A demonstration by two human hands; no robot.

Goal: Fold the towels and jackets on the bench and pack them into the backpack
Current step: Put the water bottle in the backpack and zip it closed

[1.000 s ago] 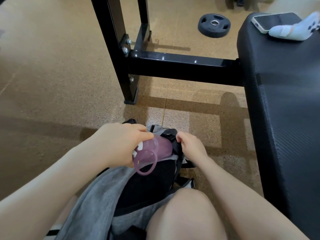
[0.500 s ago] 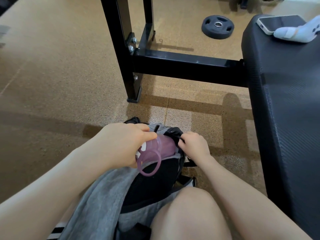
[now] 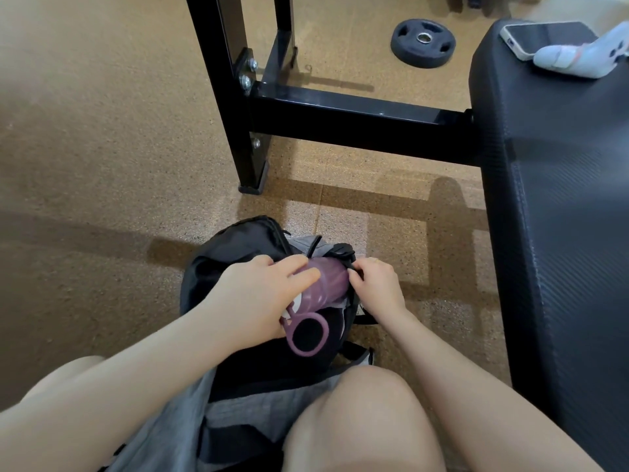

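Both hands, left hand [image 3: 252,298] and right hand [image 3: 376,287], work bottle [image 3: 326,284] into backpack [image 3: 218,264].

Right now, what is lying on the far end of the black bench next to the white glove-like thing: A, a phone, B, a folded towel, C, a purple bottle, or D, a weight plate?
A: a phone lies flat on the far end of the bench beside the white item; the weight plate is on the floor and the purple bottle is at the backpack.

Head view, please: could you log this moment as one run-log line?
left hand: holds purple bottle | right hand: pinches backpack pocket edge | bench: phone
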